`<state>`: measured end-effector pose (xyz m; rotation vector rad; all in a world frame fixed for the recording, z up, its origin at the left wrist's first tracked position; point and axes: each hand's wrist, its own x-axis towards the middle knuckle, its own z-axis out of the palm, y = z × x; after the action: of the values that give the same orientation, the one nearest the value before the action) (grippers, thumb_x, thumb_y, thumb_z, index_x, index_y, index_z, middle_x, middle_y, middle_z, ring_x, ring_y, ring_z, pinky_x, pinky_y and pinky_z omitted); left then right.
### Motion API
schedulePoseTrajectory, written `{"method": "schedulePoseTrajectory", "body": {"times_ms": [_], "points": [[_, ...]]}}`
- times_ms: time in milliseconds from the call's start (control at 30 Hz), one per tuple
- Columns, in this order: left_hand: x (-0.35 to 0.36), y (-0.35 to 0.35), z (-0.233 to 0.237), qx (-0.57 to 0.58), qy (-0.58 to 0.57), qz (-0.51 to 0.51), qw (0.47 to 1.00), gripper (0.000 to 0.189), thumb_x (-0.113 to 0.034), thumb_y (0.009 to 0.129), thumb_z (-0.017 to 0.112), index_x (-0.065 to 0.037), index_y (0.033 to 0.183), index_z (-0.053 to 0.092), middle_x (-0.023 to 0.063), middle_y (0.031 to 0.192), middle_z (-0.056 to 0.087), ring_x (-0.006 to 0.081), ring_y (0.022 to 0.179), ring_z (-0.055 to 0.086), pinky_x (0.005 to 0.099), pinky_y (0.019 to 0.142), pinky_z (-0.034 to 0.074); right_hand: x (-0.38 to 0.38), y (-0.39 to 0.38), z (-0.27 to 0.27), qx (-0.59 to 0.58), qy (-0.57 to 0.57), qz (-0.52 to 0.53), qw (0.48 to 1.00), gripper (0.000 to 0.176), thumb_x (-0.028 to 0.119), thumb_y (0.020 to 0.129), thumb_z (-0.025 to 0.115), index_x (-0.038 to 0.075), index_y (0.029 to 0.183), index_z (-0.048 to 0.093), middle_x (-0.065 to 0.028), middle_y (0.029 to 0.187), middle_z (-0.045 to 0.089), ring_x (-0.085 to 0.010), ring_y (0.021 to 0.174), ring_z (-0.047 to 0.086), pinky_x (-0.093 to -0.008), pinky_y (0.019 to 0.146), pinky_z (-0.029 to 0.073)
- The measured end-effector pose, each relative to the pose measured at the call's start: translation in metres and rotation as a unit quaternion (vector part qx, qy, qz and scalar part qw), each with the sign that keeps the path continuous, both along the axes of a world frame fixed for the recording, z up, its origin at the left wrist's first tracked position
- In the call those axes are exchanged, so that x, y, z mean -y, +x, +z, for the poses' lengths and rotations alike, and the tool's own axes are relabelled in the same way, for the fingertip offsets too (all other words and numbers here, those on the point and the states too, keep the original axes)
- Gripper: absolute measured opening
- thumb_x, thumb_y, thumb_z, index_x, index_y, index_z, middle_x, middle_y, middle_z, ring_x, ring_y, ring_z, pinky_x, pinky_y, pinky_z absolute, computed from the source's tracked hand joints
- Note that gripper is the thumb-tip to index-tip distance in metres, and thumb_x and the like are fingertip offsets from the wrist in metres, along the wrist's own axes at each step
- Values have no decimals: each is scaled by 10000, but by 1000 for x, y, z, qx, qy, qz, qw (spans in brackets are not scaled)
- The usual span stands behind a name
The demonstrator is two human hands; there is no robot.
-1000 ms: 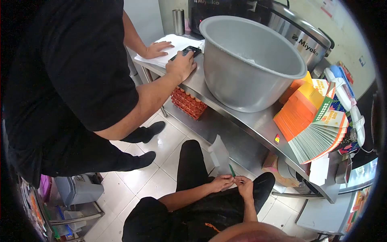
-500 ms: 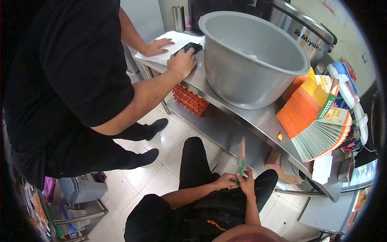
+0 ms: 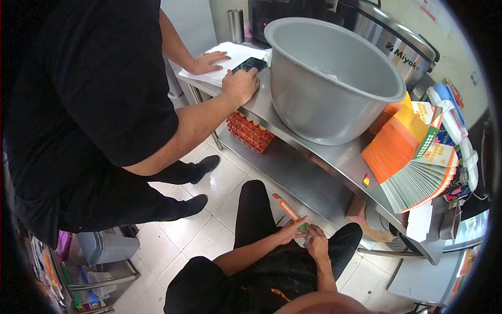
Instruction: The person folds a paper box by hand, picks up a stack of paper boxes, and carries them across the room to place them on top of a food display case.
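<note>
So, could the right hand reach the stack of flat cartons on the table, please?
Probably yes: the stack of flat cartons sits at the near edge of the table with nothing between, though the right hand holds a folded carton.

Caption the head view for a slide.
Left hand and right hand grip a flat orange carton beside a steel table.

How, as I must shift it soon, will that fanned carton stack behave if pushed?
The stack lies fanned, so it would probably slide apart rather than move whole. Its sheets look thin, likely bendy singly. It sits near the table edge, so some might spill.
</note>
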<state>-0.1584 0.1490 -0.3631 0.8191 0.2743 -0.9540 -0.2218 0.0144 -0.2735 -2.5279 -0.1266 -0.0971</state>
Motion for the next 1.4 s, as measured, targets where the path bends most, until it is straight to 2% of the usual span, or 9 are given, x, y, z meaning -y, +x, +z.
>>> {"method": "schedulePoseTrajectory", "body": {"times_ms": [167,267,400,433,467,600,700,1100,1400], "points": [[-6,-3,4,62,33,67,995,331,-294,878,684,-71,1080,545,50,1028,574,192,1013,590,362,890,533,-4,-1,-5,-4,43,-43,998,287,52,865,554,36,1148,597,-198,1075,636,-387,961,624,-433,838,504],[-6,-2,11,138,67,80,985,306,-259,872,697,-54,1065,580,49,1007,600,162,961,594,328,828,528,-1,0,-11,0,142,-155,978,181,127,920,591,1,1051,602,-161,881,667,-266,808,670,-348,744,516],[3,-7,3,327,156,92,928,268,-253,863,706,-44,1012,629,38,949,638,111,829,601,285,699,508,-1,1,-9,48,254,-266,929,178,143,928,605,-33,908,589,-82,773,626,-107,691,551,-264,658,469],[4,-7,-2,375,179,85,906,259,-249,860,709,-42,997,637,37,948,641,104,813,599,285,687,503,-1,1,-12,78,239,-260,932,169,132,921,609,-34,895,592,-94,784,634,-121,700,566,-272,663,476],[3,-8,-7,365,215,39,905,326,-265,852,722,-16,1038,621,50,977,620,116,833,574,287,686,482,0,2,-16,108,224,-253,935,160,122,914,614,-35,883,596,-107,796,642,-134,709,582,-280,669,482],[0,-10,-9,244,78,-14,966,269,-231,852,723,-42,1014,623,36,981,613,108,848,564,284,719,482,-4,2,-8,127,143,-191,963,122,82,862,637,-34,893,615,-193,997,656,-304,886,649,-369,772,509],[-1,-11,-12,199,12,-29,979,267,-231,852,722,-43,1014,624,35,980,613,107,851,565,283,721,481,-8,3,-7,108,129,-184,968,122,83,843,652,-30,886,636,-201,1004,652,-347,926,639,-380,813,504],[-3,-13,-24,185,-32,-26,982,259,-228,855,718,-46,1017,629,32,976,615,106,859,565,279,727,480,0,0,-4,27,288,-177,941,123,111,857,659,-11,860,674,-150,1058,657,-267,968,636,-358,827,498],[-3,-15,-27,183,-37,-23,982,253,-226,857,715,-49,1019,633,29,973,616,105,865,566,276,732,478,18,-2,-27,52,263,-84,960,102,77,839,643,1,890,687,-120,1127,630,-201,928,633,-277,703,522]]}}
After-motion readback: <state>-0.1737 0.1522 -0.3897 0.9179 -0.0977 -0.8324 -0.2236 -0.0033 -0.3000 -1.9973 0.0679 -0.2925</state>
